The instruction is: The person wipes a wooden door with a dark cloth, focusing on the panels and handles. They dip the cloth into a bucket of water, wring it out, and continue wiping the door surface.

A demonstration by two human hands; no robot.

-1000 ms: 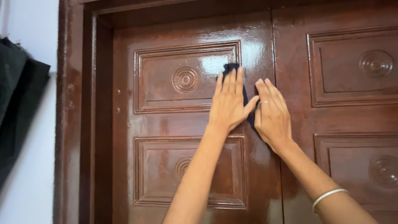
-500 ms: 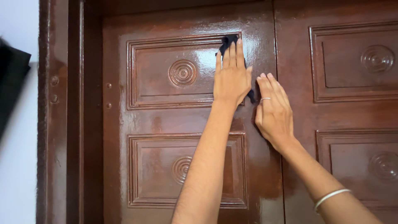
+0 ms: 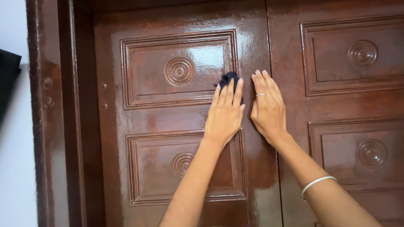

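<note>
A glossy dark-brown wooden double door fills the view; its left leaf (image 3: pixel 168 122) has two carved panels with ring medallions. My left hand (image 3: pixel 225 113) presses a dark blue cloth (image 3: pixel 227 78) flat against the left leaf, beside the upper panel's right edge; only the cloth's top shows above my fingers. My right hand (image 3: pixel 267 107), wearing a ring, lies flat with fingers together on the door by the centre seam, holding nothing. A white bangle (image 3: pixel 317 184) sits on my right forearm.
The right door leaf (image 3: pixel 345 105) has matching carved panels. The door frame (image 3: pixel 59 126) with round bolts runs down the left. A white wall (image 3: pixel 17 176) lies beyond it, with a dark object (image 3: pixel 7 80) at the left edge.
My left hand has slid the cloth down the door, from the upper panel's top corner to its lower right. The right hand stayed flat by the seam. The view shifted rightward.
</note>
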